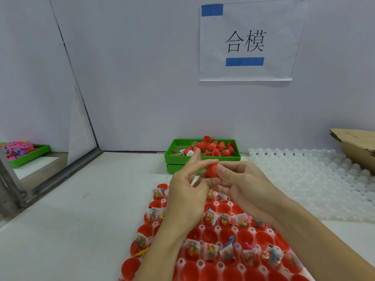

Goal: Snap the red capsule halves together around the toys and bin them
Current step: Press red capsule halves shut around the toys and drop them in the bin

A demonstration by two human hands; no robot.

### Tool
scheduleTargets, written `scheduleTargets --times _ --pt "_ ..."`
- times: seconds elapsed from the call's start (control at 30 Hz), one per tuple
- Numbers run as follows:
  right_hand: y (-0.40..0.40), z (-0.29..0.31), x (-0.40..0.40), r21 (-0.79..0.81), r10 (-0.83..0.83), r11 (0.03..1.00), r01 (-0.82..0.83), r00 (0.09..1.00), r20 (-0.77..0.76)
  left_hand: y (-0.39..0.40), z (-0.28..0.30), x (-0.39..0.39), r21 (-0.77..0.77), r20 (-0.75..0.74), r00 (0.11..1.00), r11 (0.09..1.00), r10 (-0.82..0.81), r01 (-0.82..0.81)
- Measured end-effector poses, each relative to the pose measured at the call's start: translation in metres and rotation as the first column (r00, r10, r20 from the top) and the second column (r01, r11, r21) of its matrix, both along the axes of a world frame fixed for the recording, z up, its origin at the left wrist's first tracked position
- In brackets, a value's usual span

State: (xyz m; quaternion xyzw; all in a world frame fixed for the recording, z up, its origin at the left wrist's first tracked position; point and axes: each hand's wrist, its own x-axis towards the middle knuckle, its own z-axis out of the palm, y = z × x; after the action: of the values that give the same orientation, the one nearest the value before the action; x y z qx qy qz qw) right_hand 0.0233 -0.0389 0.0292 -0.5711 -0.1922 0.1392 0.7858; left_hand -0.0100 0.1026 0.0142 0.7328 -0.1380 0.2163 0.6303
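A red capsule (211,170) is held up between both hands above the tray of halves. My right hand (241,185) grips it, thumb across its front. My left hand (187,187) touches its left side with the fingertips, the index finger pointing up. Below them a white holder grid (218,266) carries several red capsule halves (210,234), many with small bagged toys (211,249) inside. A green bin (176,157) at the back holds several closed red capsules (215,148).
Empty white holder grids (304,179) lie stacked on the right, with a cardboard box (357,147) behind them. A green tray of colourful toys (30,153) sits at far left beyond a metal frame (60,171). A paper sign (247,41) hangs on the wall.
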Motion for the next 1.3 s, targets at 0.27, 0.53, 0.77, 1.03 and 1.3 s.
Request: scheduleTargets --times 0.27,0.53,0.77,1.03,1.3 --pt "0.002 0.001 -0.002 0.131 0.064 0.99 -0.053 0.995 -0.083 -0.001 -0.003 0.0 0.075 0.015 1.0 0.997 0.021 -0.022" --pt "0.002 0.005 -0.005 0.051 0.083 0.996 -0.075 0.98 -0.181 -0.004 -0.007 0.001 0.238 0.106 0.976 0.948 0.189 -0.21" --pt "0.003 0.0 -0.001 -0.373 -0.288 0.821 0.433 0.877 0.385 -0.001 -0.008 0.004 0.291 0.151 0.961 0.918 0.233 -0.269" --pt "-0.001 0.0 0.0 -0.201 -0.343 0.88 0.429 0.87 0.355 -0.005 0.004 -0.004 0.054 0.144 0.963 0.97 0.229 -0.239" --pt "-0.002 0.006 -0.003 -0.119 -0.258 0.95 0.29 0.939 0.228 -0.006 0.003 -0.004 -0.057 0.078 0.976 0.978 0.203 -0.199"
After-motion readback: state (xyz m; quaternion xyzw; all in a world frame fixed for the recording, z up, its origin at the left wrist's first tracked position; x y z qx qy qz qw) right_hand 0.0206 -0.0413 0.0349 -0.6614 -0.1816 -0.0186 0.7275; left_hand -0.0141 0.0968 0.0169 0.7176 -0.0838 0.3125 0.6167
